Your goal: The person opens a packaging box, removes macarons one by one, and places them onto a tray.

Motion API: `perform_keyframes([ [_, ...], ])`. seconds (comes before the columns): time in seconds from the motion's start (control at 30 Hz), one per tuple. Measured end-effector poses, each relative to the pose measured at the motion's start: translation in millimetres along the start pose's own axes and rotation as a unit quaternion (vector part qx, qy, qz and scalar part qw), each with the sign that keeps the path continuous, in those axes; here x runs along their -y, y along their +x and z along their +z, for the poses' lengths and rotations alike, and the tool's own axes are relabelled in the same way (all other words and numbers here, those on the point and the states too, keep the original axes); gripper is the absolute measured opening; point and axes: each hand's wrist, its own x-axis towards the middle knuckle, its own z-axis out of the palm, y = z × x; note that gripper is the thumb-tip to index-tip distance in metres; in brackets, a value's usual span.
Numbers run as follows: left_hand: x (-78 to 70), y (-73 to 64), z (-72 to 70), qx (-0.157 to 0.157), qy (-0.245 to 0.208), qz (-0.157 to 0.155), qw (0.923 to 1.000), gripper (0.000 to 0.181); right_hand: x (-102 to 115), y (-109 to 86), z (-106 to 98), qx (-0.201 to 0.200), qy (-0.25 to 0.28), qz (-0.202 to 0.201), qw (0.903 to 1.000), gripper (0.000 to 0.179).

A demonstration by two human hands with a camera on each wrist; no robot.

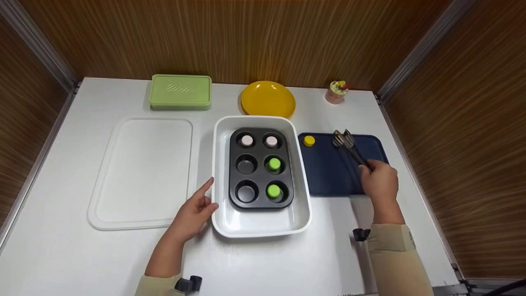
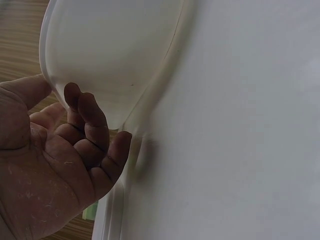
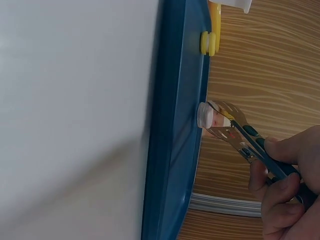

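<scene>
My right hand (image 1: 380, 181) grips a pair of tongs (image 1: 351, 149) with slotted, spatula-like heads. The tongs' heads stand apart over the dark blue tray (image 1: 326, 176), with nothing visible between them. A small round yellow piece (image 1: 309, 141) stands at the tray's far left corner. My left hand (image 1: 193, 211) is at the left rim of a white basin (image 1: 263, 224), thumb at the rim and forefinger stretched along it. Inside the basin lies a dark muffin pan (image 1: 263, 179). Its cups hold two pale pink pieces (image 1: 247, 140) at the back and two green pieces (image 1: 274, 164) on the right.
A white lid-like board (image 1: 144, 168) lies left of the basin. Along the back stand a green lidded box (image 1: 181, 91), a yellow plate (image 1: 268, 98) and a small dessert cup (image 1: 335, 93). Wood-grain panels (image 1: 263, 37) enclose the back and sides of the white table.
</scene>
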Motion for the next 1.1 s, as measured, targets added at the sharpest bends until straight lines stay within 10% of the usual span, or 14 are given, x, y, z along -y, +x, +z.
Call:
perform_keyframes([
  [1.1,2.4,0.4,0.5,0.003,-0.010,0.004,0.9999,0.068,23.2,-6.8,0.8,-0.032,0.049,0.013,0.9982,0.039],
])
